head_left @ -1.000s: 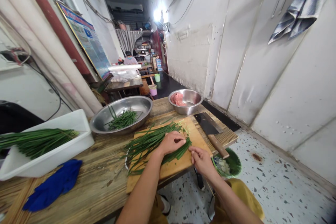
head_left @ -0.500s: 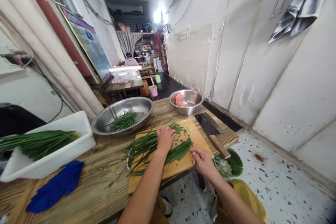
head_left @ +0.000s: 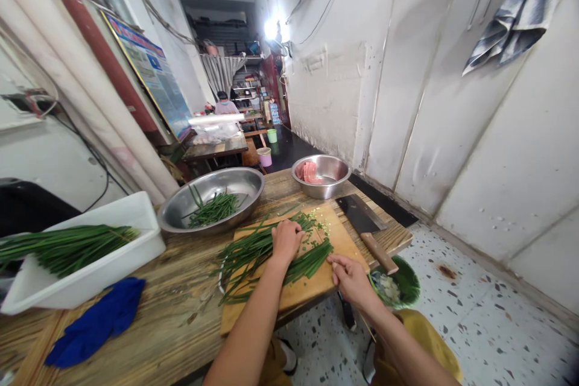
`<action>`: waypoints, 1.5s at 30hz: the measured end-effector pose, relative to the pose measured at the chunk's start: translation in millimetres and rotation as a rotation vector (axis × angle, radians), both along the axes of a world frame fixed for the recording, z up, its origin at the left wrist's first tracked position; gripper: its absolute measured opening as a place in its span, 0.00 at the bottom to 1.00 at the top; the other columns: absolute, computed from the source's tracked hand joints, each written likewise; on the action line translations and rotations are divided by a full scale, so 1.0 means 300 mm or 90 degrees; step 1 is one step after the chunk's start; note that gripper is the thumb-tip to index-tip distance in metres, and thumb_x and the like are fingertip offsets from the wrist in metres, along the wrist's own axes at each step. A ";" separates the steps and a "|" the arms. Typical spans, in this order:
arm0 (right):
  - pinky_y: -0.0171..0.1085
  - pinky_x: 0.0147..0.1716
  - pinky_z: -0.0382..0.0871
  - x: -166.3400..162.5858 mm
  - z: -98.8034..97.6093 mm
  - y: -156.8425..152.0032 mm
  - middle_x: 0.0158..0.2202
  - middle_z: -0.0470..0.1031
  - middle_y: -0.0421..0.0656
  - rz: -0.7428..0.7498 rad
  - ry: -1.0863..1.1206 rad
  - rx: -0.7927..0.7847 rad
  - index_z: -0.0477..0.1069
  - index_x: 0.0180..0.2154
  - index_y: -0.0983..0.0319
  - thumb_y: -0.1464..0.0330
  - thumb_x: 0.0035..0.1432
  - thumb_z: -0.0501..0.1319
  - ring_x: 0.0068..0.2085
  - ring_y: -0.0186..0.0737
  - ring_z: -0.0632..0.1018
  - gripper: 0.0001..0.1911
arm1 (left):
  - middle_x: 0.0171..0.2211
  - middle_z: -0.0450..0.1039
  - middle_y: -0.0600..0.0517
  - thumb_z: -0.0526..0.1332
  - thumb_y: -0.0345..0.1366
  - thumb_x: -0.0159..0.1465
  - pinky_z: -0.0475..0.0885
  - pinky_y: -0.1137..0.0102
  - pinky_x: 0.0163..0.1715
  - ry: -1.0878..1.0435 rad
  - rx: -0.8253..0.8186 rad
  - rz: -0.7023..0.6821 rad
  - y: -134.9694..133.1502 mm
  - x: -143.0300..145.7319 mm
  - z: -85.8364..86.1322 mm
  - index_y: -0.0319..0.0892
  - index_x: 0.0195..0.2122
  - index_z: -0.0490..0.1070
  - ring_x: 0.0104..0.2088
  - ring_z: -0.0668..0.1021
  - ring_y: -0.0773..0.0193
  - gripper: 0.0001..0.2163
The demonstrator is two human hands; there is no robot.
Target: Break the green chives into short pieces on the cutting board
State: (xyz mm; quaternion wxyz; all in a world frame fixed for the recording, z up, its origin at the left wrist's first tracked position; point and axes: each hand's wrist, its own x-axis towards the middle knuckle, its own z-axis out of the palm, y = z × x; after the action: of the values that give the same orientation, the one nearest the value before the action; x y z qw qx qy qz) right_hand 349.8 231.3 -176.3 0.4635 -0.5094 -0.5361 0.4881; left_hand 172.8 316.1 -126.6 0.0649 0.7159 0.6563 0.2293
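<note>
A wooden cutting board (head_left: 344, 244) lies on a wooden table (head_left: 172, 313). Long green chives (head_left: 246, 253) are spread across the board. My left hand (head_left: 286, 240) rests on the chives near the far side of the board, fingers curled onto the stalks. My right hand (head_left: 348, 274) sits at the board's near edge, its fingertips closed at the cut ends of the chives. A cleaver (head_left: 366, 230) with a wooden handle lies flat on the board's right side, untouched.
A large steel basin (head_left: 181, 208) holds a few chives. A smaller steel bowl (head_left: 335, 181) holds pink meat. A white tub (head_left: 104, 265) holds more chives, with a blue cloth (head_left: 97, 322) beside it. A green bowl (head_left: 404, 280) sits below the table's edge. A person stands far down the corridor.
My left hand has moved from the near bundle of chives to stalks farther back on the board. My right hand has stayed at the board's near edge.
</note>
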 end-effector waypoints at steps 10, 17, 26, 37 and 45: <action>0.32 0.18 0.51 -0.004 0.037 -0.010 0.15 0.61 0.34 0.007 0.000 -0.001 0.69 0.39 0.66 0.57 0.52 0.53 0.17 0.32 0.60 0.20 | 0.33 0.74 0.51 0.57 0.34 0.62 0.59 0.65 0.43 -0.044 0.059 -0.085 -0.025 -0.009 0.032 0.42 0.29 0.70 0.40 0.72 0.60 0.06; 0.32 0.18 0.50 -0.006 -0.021 0.010 0.15 0.61 0.34 -0.003 0.023 0.013 0.70 0.38 0.65 0.57 0.53 0.53 0.17 0.32 0.61 0.20 | 0.38 0.77 0.49 0.53 0.29 0.62 0.66 0.67 0.46 -0.176 0.041 -0.144 -0.006 0.003 -0.004 0.41 0.47 0.70 0.40 0.76 0.62 0.14; 0.33 0.20 0.50 -0.007 0.001 0.000 0.15 0.60 0.34 -0.008 0.017 0.007 0.70 0.38 0.66 0.57 0.53 0.53 0.18 0.32 0.61 0.20 | 0.39 0.78 0.49 0.54 0.34 0.63 0.69 0.68 0.45 -0.187 0.037 -0.173 0.005 0.019 -0.021 0.41 0.38 0.76 0.40 0.77 0.61 0.11; 0.33 0.21 0.54 0.000 0.021 -0.007 0.16 0.62 0.35 -0.004 -0.005 0.013 0.71 0.39 0.67 0.60 0.53 0.52 0.19 0.32 0.61 0.20 | 0.44 0.76 0.48 0.54 0.33 0.62 0.69 0.68 0.49 -0.185 0.013 -0.165 0.007 0.026 -0.029 0.39 0.43 0.76 0.45 0.77 0.61 0.13; 0.33 0.21 0.54 0.005 0.030 -0.007 0.17 0.62 0.35 0.011 -0.017 0.020 0.71 0.34 0.64 0.62 0.54 0.51 0.19 0.32 0.61 0.15 | 0.42 0.78 0.49 0.54 0.32 0.62 0.70 0.68 0.46 -0.185 0.019 -0.173 0.004 0.027 -0.023 0.40 0.39 0.77 0.43 0.78 0.61 0.12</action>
State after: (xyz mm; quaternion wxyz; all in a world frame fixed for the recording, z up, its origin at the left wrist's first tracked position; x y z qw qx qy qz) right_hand 351.1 229.1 -167.2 0.4601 -0.5040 -0.5541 0.4768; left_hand 181.0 317.4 -133.5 0.1786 0.7581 0.5338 0.3293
